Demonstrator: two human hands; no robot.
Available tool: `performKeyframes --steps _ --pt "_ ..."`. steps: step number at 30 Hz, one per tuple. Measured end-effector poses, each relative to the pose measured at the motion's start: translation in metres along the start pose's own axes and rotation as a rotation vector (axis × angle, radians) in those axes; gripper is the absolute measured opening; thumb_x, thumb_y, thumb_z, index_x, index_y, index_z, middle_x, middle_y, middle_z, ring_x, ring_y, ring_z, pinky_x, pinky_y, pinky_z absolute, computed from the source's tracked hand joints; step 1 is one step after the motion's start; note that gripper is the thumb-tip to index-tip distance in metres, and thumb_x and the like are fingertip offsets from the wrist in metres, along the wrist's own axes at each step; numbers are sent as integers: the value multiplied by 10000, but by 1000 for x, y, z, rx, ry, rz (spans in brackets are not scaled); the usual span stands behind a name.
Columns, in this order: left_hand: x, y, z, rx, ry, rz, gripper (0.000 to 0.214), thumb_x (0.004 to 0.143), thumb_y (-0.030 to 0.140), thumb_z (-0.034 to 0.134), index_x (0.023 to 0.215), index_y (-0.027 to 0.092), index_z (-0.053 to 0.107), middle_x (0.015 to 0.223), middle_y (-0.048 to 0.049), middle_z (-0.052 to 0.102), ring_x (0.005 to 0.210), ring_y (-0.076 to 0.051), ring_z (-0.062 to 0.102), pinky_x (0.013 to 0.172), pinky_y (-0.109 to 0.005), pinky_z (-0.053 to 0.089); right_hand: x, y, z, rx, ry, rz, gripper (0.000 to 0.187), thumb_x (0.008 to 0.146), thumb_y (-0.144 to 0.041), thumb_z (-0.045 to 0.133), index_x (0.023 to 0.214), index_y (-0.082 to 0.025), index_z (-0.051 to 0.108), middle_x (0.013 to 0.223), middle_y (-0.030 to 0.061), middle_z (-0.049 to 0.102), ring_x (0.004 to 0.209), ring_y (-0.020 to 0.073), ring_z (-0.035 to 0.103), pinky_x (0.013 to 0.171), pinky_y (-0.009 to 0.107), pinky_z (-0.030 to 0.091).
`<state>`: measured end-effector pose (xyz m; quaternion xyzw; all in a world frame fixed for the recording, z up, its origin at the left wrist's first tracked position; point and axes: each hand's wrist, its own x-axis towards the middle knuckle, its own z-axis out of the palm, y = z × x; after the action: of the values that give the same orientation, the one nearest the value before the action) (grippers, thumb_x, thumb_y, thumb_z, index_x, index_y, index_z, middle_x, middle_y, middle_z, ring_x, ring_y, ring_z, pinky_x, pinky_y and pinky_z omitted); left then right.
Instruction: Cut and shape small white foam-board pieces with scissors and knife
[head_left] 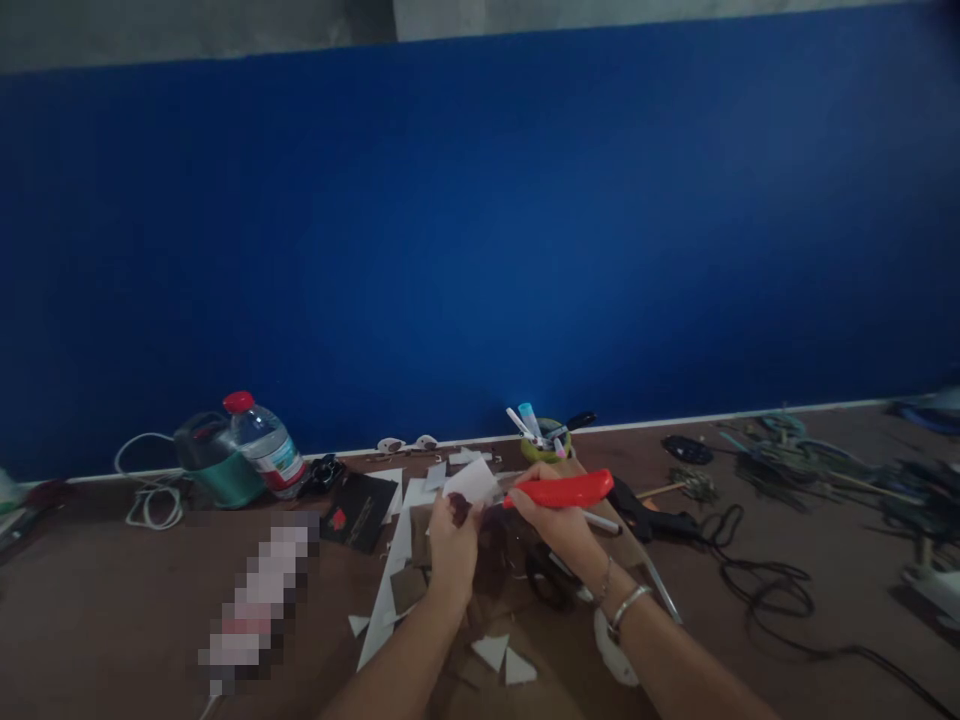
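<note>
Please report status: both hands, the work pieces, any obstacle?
Left hand: pinching small dark piece, white piece beside it. Right hand: gripping red tool, one end near white piece. Loose white scraps between forearms, possible clutter.

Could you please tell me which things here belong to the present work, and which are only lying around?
Seemingly in use:
red tool, in the right hand
dark red piece, in the left hand
white piece, beside it

Seemingly just lying about:
red-capped bottle
teal container
black card
</note>
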<state>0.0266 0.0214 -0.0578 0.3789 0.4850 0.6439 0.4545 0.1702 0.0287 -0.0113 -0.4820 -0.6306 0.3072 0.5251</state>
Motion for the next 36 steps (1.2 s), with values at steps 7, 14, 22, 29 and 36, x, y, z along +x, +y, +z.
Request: performKeyframes --steps 7,14,22,29,36 --pt "-2 10 4 -33 1 -47 313 648 300 710 889 160 569 856 -67 681 786 -216 640 717 -338 502 4 7 0 35 26 85 144 725 -309 607 672 -213 514 638 -29 553 645 160 532 640 277 436" --pt "-2 11 5 -30 -7 -78 293 659 272 696 889 156 557 845 -57 670 771 -198 630 697 -314 499 3 0 -3 101 -6 91 150 725 -316 599 678 -209 505 635 -28 552 632 150 526 614 263 430" --pt "-3 5 2 -54 49 -70 262 695 290 679 872 178 522 766 -2 622 678 -144 597 630 -254 484 4 -3 -6 -72 120 8 160 776 -367 571 804 -218 520 708 2 586 667 190 576 657 332 471" --pt "-3 9 1 -104 44 -27 291 700 322 688 909 168 555 842 -35 645 752 -161 621 679 -261 487 8 3 -15 -397 -245 -199 261 798 -240 522 1052 -213 575 882 55 648 804 219 597 724 324 447" --pt "-2 11 3 -170 80 -90 413 635 326 737 977 160 578 800 -27 645 681 -143 601 614 -240 473 11 7 -16 -907 -487 -277 352 749 -28 468 1006 -194 642 951 101 635 943 236 520 809 330 383"
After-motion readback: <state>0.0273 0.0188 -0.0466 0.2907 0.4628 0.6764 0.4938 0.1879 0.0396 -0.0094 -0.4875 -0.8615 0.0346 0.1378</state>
